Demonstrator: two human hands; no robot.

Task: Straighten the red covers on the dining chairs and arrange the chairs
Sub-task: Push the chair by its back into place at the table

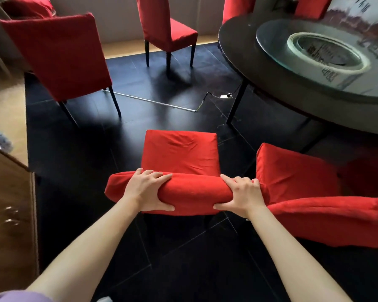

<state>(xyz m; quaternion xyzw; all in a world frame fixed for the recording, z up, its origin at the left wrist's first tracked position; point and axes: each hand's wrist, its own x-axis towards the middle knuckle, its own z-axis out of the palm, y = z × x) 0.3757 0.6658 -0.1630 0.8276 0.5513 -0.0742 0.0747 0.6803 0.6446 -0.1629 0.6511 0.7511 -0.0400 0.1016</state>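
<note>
I see the glossy black tiled floor [79,153] filling most of the view, with the round dark desk [234,51] and its glass turntable [277,46] at upper right. Three more red-covered dining chairs stand around: one at upper left [59,55], one farther back in the middle [164,27], and one just right of the nearest chair [292,171], its back touching that chair's. The red-covered chair closest to me [179,153] sits low in the middle, seat facing away. My left hand [150,191] wraps the top of its padded backrest [190,192], fingers curled over the front and thumb underneath. My right hand [241,196] grips the same top edge the same way, near the right end.
</note>
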